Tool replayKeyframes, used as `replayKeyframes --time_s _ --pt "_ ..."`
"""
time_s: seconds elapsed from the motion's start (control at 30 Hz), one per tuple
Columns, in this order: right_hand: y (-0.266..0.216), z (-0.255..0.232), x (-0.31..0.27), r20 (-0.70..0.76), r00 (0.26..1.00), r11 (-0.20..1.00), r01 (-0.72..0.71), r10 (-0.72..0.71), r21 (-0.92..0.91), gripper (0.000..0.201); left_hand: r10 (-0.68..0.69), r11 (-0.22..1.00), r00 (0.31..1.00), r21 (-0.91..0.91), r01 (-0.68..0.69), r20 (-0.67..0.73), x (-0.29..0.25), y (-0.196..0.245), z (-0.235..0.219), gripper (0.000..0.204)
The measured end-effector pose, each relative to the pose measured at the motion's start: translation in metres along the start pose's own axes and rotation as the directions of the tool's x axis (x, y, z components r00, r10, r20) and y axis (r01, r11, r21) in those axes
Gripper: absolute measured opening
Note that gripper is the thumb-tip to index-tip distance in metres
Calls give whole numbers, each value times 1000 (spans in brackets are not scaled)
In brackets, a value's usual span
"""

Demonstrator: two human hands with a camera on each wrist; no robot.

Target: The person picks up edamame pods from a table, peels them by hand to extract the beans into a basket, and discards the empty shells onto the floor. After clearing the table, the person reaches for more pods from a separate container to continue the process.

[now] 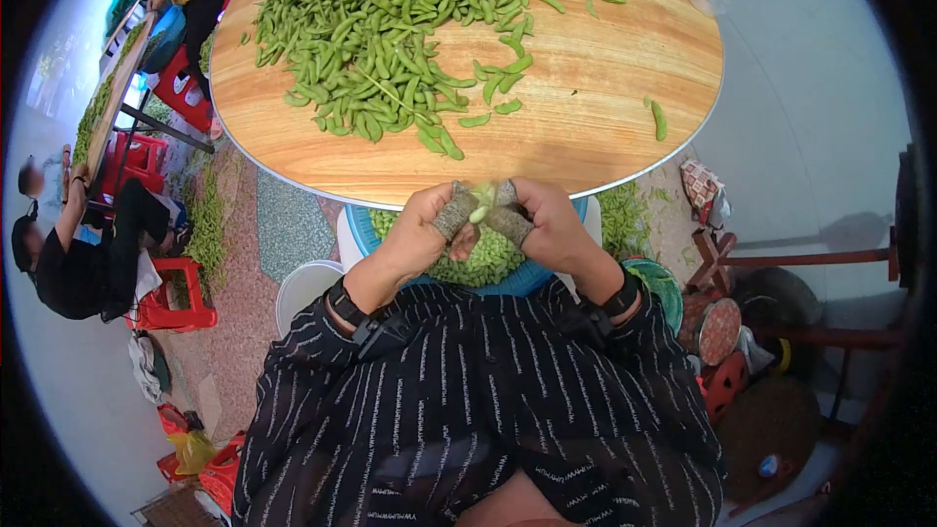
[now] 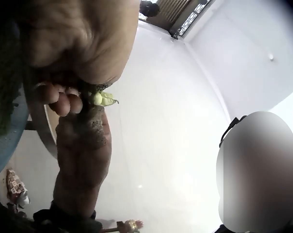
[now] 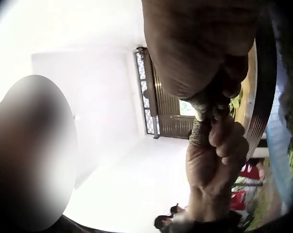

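Note:
Over the near edge of the round wood-grain table (image 1: 625,59), my left hand (image 1: 418,230) and right hand (image 1: 554,224) meet thumb to thumb. Grey-brown speckled covers wrap the thumbs. Between them both hands pinch one edamame pod (image 2: 107,100), with a pale green bean (image 1: 479,215) showing at it in the head view. Right below sits a blue basin (image 1: 363,226) of shelled green beans (image 1: 493,262). A large heap of edamame pods (image 1: 390,29) covers the table's far left part. In the right wrist view the fingers mostly hide the pod.
A few stray pods (image 1: 659,120) lie at the table's right. Empty hulls (image 1: 625,220) litter the floor on both sides. A white bucket (image 1: 305,288) stands left of my knees, a green basket (image 1: 664,288) right. Two people work at another table (image 1: 112,88) with red stools (image 1: 176,298) around it.

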State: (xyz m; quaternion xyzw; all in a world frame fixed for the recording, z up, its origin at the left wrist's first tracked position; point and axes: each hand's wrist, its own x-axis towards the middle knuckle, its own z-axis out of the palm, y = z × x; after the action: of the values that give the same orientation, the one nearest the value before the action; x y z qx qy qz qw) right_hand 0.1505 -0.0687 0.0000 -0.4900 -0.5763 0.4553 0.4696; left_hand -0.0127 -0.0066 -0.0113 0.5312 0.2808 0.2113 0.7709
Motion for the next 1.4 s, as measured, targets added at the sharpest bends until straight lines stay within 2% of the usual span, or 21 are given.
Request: replayKeyframes --time_s 0.13,0.17,0.2,0.3,0.43,0.5,0.57,0.67,0.8,0.83,0.9,1.0,1.07,1.1,1.13,1.17,1.2,1.23,1.27,1.33,1.4 --pt "6 4 -1 16 1000 998 23 -24 54 15 -129 987 990 -108 123 -57 -1 1 0 18" --pt "1 4 0 36 981 940 194 -192 -281 16 -168 969 983 -193 152 -69 -1 3 0 20" --pt "-1 4 0 111 934 746 339 -339 -573 17 -168 969 983 -196 151 -73 -2 4 -1 20" --pt "-2 4 1 209 891 638 437 -402 -634 17 -195 957 980 -226 182 -37 -2 5 -4 21" --pt "5 6 -2 50 964 815 247 -259 -525 17 -229 903 973 -369 222 25 -3 -1 -5 22" --pt "4 7 -3 -7 993 960 114 -119 -258 16 -243 886 969 -397 238 40 -5 -3 -3 22" --pt "2 5 -4 38 984 914 177 -176 -364 16 -97 995 986 -52 90 -137 -4 -4 0 21" --pt "-5 2 -5 153 962 828 271 -225 -492 16 -124 991 991 42 127 -55 -4 -4 -8 20" --pt "-1 -1 -5 344 915 790 365 -209 -493 17 -165 985 984 -32 168 70 -6 -8 -13 19" --pt "0 -2 -5 343 916 790 364 -208 -493 17 -213 961 972 -158 228 103 -7 -11 -13 17" --pt "1 -3 -7 310 943 948 205 -125 -243 16 -263 913 954 -282 294 144 -8 -15 -13 15" --pt "6 -6 -7 222 974 996 62 -47 -64 16 -240 915 958 -292 277 157 -10 -16 -12 16" --pt "5 -11 -13 207 976 990 92 -68 -110 14 -114 990 993 83 115 -21 -16 -14 -6 9" --pt "9 -15 -18 169 981 980 123 -96 -157 14 -110 990 994 88 111 -21 -18 -14 -9 9" --pt "11 -21 -24 131 983 967 152 -127 -204 14 1 934 998 357 -21 56 -20 -15 -14 12" --pt "8 -32 -33 120 992 971 75 -48 -228 14 84 793 984 587 -162 159 -20 -15 -18 15" --pt "8 -45 -44 106 992 944 -28 66 -328 14 85 792 984 589 -163 159 -20 -10 -17 15" --pt "9 -60 -56 80 980 896 -130 180 -424 15 250 661 940 669 -341 232 -20 -2 -13 12" --pt "13 -74 -71 9 960 803 -229 280 -551 16 394 488 861 721 -492 322 -20 7 -10 10" --pt "36 -102 -109 -181 902 550 -387 391 -740 16 415 468 847 721 -512 332 -16 24 -10 11" --pt "70 -125 -150 -371 815 287 -522 445 -803 19 545 278 782 815 -508 302 -2 44 -16 14"
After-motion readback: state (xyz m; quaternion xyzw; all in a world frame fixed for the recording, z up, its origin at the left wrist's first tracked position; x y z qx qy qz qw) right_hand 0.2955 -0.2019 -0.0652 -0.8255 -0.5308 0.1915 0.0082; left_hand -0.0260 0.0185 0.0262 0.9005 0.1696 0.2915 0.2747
